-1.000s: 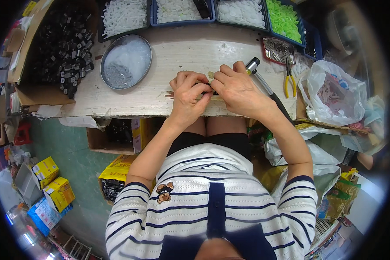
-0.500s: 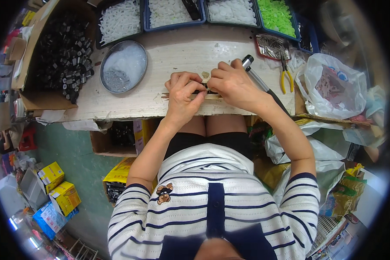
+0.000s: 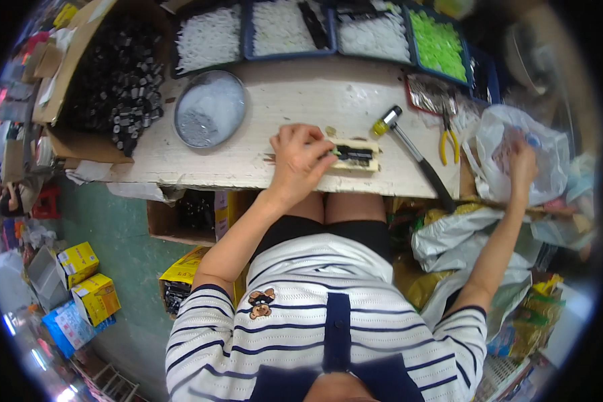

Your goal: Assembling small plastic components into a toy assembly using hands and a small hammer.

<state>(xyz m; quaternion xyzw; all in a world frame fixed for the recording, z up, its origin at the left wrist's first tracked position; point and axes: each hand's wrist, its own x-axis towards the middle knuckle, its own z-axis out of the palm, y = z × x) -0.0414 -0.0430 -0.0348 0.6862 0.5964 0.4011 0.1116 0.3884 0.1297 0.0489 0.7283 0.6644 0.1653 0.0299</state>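
My left hand (image 3: 299, 161) is at the left end of a small cream-coloured block-like holder (image 3: 358, 165) near the table's front edge. Its thumb and fingertips pinch together there, over a tiny greenish spot; what they grip is too small to name. In the holder lies a slim black part (image 3: 355, 154), partly covered by those fingers. Off to the right, my right hand (image 3: 522, 164) reaches into a white plastic bag (image 3: 553, 127) with small pinkish-brown pieces inside. Its fingers are blurred and partly hidden by the bag.
A hammer (image 3: 412, 151) and yellow-handled pliers (image 3: 449, 142) lie right of the holder. At left are a round metal dish (image 3: 238, 124) of clear pieces and a carton (image 3: 80, 142) of black parts. Bins with white pieces (image 3: 208, 40) and green pieces (image 3: 437, 45) line the back.
My right hand has left the holder and moved right into the plastic bag. The holder and hammer head are now uncovered. My left hand stays at the holder; the whole view has shifted slightly.
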